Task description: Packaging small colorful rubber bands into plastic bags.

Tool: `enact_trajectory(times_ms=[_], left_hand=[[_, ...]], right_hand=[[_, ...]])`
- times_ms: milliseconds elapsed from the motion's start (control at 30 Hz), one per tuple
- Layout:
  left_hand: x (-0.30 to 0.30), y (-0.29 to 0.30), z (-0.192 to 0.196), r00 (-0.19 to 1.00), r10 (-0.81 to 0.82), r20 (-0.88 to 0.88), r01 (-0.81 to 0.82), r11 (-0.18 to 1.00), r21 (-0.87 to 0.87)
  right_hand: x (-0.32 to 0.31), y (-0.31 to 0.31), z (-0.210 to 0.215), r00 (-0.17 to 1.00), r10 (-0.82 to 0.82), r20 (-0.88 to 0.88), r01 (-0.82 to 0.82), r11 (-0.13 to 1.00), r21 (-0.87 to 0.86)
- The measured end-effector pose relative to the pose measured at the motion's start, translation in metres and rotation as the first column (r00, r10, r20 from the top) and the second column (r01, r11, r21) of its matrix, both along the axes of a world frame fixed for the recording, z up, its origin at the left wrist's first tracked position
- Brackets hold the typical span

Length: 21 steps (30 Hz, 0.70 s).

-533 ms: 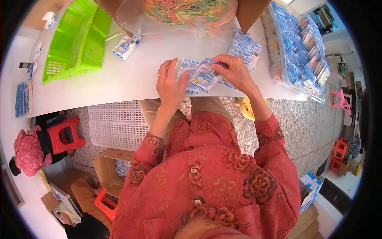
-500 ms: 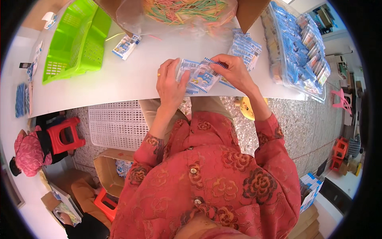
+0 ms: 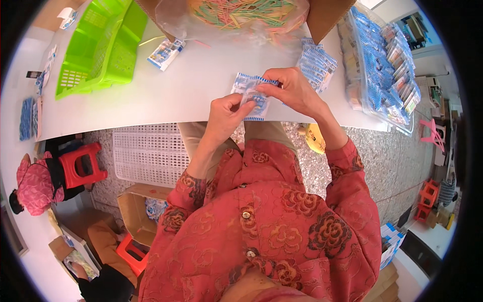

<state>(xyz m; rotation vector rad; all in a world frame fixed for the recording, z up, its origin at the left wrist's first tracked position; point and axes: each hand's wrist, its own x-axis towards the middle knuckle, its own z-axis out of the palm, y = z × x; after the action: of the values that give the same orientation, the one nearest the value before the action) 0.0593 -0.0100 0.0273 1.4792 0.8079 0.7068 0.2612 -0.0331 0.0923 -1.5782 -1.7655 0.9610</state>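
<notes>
Left hand (image 3: 225,117): thumb and forefinger are pinched shut on the lower left part of a small blue-and-white packet (image 3: 251,95). Right hand (image 3: 294,90): fingers are curled closed over the packet's upper right edge. The packet is held between both hands, just above the near edge of the white table (image 3: 166,95), slightly above picture centre — roughly 12 o'clock from the person's chest.

Items around the hands, by clock direction from the packet:

- 1 o'clock, near the right hand: a fanned stack of blue-striped packets (image 3: 317,63) lying flat on the table.
- 12 o'clock, at the far table edge: a clear plastic bag (image 3: 231,17) holding thin multicoloured sticks, set in a brown cardboard box (image 3: 329,15).
- 2 to 3 o'clock, well apart: a clear bag of packed blue-and-white packets (image 3: 377,70), near the table's right end.
- 10 o'clock: a single loose packet (image 3: 165,53) on the table; beyond it a bright green plastic basket (image 3: 100,48), tilted.
- 7 o'clock, below the table edge: a white perforated crate (image 3: 146,153) on the speckled floor.
- 8 o'clock, further out: a red plastic stool (image 3: 80,166), with another person in pink (image 3: 35,183) beside it.

Both forearms wear red floral sleeves — the cuffs stop short of the wrists.
</notes>
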Motion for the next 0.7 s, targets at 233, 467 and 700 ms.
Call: enact_trajectory(times_ms=[233,467,700], left_hand=[[0.000,-0.006,0.014,0.992,0.122,0.012,-0.122,0.992,0.032],[-0.001,-0.004,0.006,0.969,0.202,0.143,-0.196,0.979,-0.057],[0.001,-0.002,0.004,0.948,0.274,0.161,-0.279,0.960,0.010]], right_hand=[[-0.009,-0.001,0.006,1.000,0.030,0.005,-0.031,0.990,0.139],[-0.021,-0.007,0.016,0.998,-0.068,-0.005,0.060,0.834,0.549],[-0.023,-0.019,0.019,0.997,-0.021,0.072,-0.017,0.868,0.495]])
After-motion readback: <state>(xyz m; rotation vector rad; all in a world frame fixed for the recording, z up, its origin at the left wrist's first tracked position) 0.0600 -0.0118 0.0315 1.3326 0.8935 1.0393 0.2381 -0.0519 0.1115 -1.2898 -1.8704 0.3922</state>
